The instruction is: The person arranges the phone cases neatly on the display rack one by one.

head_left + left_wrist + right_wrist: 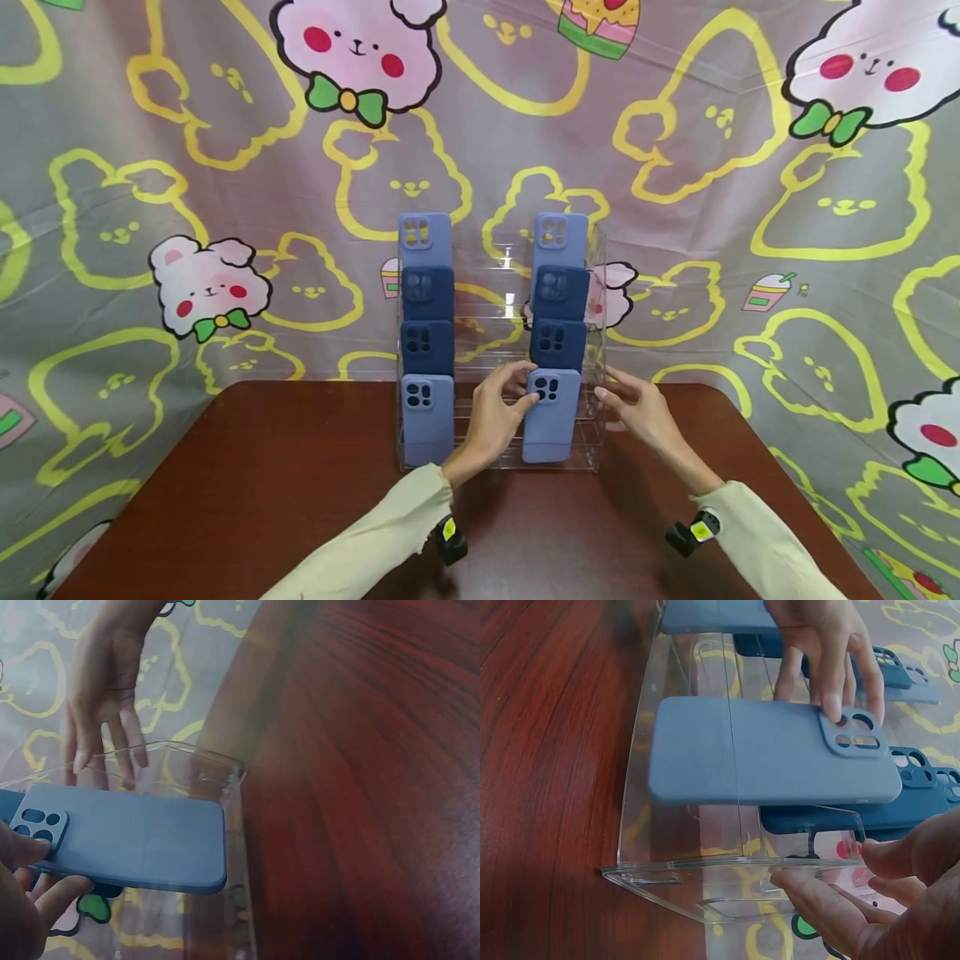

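A clear tiered display stand (498, 468) holds light and dark blue phone cases in two columns. My left hand (491, 417) pinches the light blue phone case (552, 427) at the front of the right column. Its thumb lies on the camera cutout side, and other fingers reach around the near edge in the left wrist view. Beside the stand's right side wall is my right hand (648, 412), its fingers loosely extended. In the right wrist view, its fingertips (787, 879) meet the clear side panel; whether they press on it I cannot tell.
Another light blue phone case (429, 429) stands at the front of the left column, with dark blue cases (429, 346) behind it. The stand is on a reddish-brown table (315, 483), before a cartoon-patterned cloth (480, 150).
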Motion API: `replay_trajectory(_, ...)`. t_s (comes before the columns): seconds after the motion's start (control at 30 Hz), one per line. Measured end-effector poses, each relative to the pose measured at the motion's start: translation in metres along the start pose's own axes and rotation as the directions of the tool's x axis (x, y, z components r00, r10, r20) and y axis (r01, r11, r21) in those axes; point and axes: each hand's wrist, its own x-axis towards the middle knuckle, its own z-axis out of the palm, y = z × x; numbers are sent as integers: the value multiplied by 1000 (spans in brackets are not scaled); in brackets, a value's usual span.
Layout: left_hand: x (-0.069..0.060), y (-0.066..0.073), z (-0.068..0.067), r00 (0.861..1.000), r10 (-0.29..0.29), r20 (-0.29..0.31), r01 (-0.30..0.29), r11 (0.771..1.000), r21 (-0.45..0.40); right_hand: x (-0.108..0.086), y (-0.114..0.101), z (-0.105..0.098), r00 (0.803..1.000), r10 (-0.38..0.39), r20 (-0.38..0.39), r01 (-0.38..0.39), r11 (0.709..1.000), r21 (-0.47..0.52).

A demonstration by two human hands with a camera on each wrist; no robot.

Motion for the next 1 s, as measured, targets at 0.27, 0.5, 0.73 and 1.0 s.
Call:
replay_trajectory(0.27, -7, -8, 5, 1000, 23, -14, -23, 1000, -8, -3, 1, -1, 1000, 7, -5, -7, 1000, -13)
replay_trajectory(0.5, -5, -9, 8, 1000, 5, -13, -5, 1000, -23, -2, 0, -2, 1000, -5, -15, 5, 1000, -30)
replay_trajectory(0.73, -7, -8, 6, 1000, 6, -3, -6, 1000, 5, -1, -2, 0, 1000, 9, 6, -8, 999, -37)
replay_trajectory(1.0, -12, 0, -15, 994, 23, 104, -35, 993, 115, -5, -2, -9, 1000, -29, -12, 26, 985, -172)
